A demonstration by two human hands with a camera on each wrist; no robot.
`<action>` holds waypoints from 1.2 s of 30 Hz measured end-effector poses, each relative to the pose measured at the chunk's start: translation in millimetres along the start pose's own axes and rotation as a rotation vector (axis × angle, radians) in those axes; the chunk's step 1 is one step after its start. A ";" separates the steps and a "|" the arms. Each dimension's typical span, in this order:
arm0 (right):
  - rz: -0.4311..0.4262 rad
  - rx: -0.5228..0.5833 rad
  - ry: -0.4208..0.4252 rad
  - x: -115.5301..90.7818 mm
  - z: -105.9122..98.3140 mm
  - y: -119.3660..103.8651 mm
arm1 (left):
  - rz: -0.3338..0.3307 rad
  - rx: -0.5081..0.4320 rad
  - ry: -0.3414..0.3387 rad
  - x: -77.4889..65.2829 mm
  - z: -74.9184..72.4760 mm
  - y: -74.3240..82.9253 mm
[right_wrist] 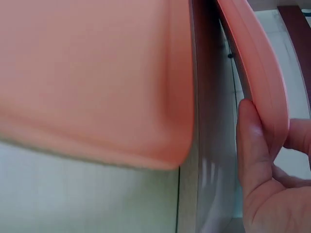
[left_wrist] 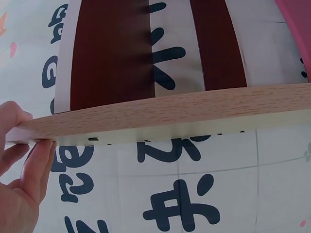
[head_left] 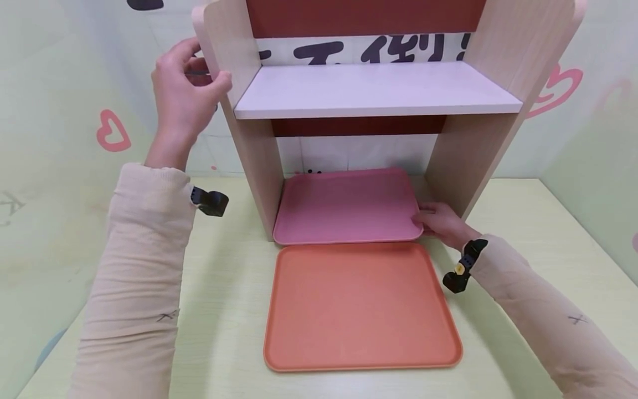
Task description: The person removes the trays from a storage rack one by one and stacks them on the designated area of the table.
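Observation:
My left hand (head_left: 184, 94) grips the front edge of the left side panel of a wooden desktop shelf (head_left: 249, 160), thumb on one face and fingers on the other in the left wrist view. Low in the shelf's bottom opening, a pink tray (head_left: 349, 208) leans with its far side raised. My right hand (head_left: 446, 224) pinches that tray's right edge near the front corner; the right wrist view shows thumb and fingers on opposite sides of its rim (right_wrist: 265, 82). An orange tray (head_left: 359, 307) lies flat on the table, directly in front of the pink one.
The shelf's white middle board (head_left: 379, 91) spans above the pink tray. Its right side panel (head_left: 473, 149) stands close beyond my right hand. Behind is a wall covering (head_left: 573, 133) with hearts and dark lettering. The pale table (head_left: 538, 233) extends on both sides.

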State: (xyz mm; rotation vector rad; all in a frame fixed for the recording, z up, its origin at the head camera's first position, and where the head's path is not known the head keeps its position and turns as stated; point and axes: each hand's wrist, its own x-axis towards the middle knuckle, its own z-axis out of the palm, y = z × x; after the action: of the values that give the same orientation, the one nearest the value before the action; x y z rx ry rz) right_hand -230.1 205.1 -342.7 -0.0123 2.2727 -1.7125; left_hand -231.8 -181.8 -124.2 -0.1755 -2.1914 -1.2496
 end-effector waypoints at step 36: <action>0.005 0.412 0.009 -81.1 3.2 15.5 | 0.017 0.018 0.008 0.6 0.5 -0.4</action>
State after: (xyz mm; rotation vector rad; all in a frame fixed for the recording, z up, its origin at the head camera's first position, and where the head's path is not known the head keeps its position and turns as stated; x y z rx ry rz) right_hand -149.1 221.5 -339.6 0.0881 1.8804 -2.1459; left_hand -232.7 -181.7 -124.4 -0.1809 -2.1890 -1.2183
